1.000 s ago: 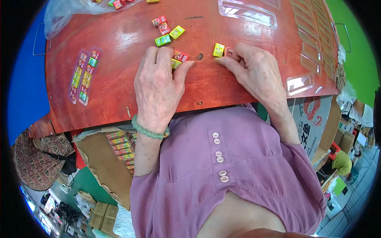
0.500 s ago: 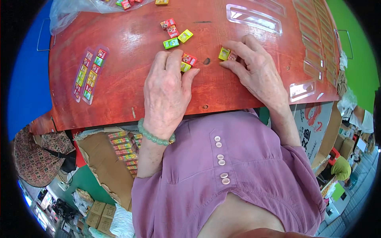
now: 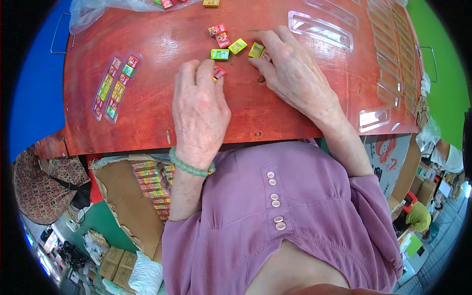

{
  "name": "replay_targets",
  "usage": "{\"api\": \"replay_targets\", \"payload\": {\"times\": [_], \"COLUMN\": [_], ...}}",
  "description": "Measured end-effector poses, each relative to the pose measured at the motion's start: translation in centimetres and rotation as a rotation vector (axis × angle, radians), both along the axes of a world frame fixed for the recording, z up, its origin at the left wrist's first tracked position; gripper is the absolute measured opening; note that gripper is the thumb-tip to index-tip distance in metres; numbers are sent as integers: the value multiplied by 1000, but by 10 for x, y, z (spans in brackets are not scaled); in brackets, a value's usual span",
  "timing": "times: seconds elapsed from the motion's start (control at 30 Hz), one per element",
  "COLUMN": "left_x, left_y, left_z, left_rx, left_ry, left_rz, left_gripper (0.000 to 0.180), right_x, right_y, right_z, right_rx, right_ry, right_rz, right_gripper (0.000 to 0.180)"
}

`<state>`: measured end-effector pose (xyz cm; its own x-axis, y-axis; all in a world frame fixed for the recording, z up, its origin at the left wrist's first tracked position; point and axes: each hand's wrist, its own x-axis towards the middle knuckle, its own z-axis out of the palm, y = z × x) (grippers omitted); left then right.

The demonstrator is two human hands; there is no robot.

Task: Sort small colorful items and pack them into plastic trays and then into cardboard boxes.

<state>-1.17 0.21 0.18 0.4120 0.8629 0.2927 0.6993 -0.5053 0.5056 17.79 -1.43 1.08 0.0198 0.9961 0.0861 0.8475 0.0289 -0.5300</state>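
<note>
Over the red table [image 3: 147, 130], the fingers of my left hand [image 3: 199, 110] are closed round a small red box [image 3: 219, 73]; a sliver of yellow shows under it. My right hand [image 3: 297, 73] pinches a small yellow box [image 3: 255, 50] and a red one [image 3: 266, 55] side by side, the red one partly hidden by its fingers. Just beyond the hands lie a loose green box [image 3: 220, 54], a yellow box [image 3: 238, 46] and two red boxes [image 3: 222, 40] touching each other.
Two clear strip trays [image 3: 121, 91] filled with coloured boxes lie at left. Unfilled clear trays [image 3: 320, 30] spread over the right side. A plastic bag [image 3: 98, 12] with more boxes sits at the far left. Below the edge, a cardboard carton [image 3: 120, 194] holds filled strips.
My right hand has moved left and away from me with its boxes, nearer the loose ones. My left hand has drawn its fingers in round its boxes. The view has shifted slightly.
</note>
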Motion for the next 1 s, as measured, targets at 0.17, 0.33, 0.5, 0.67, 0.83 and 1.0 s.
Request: {"api": "replay_targets", "payload": {"times": [0.17, 0.33, 0.5, 0.67, 0.83, 1.0], "left_x": [-8, -9, -5, -3, -5, -18], "left_y": [13, 22, 26, 30, 27, 14], "left_z": [-4, -5, -5, -11, -7, -2], "left_rx": [37, 25, 56, 85, 68, 71], "left_ry": [3, 11, -35, -38, -25, 27], "left_rz": [40, 28, 3, 13, -42, -110], "left_gripper": [29, 34, 33, 28, 24, 25], "right_x": [-9, -14, -7, -1, 4, 4], "right_y": [9, 18, 18, 18, 18, 12], "right_z": [1, -8, -8, -4, 6, 10], "right_rx": [35, 86, 144, 99, 31, 8], "right_ry": [-50, -140, -113, -119, -80, -35], "right_rz": [-36, 22, 117, 217, 317, 394], "right_gripper": [36, 33, 31, 29, 29, 28]}}
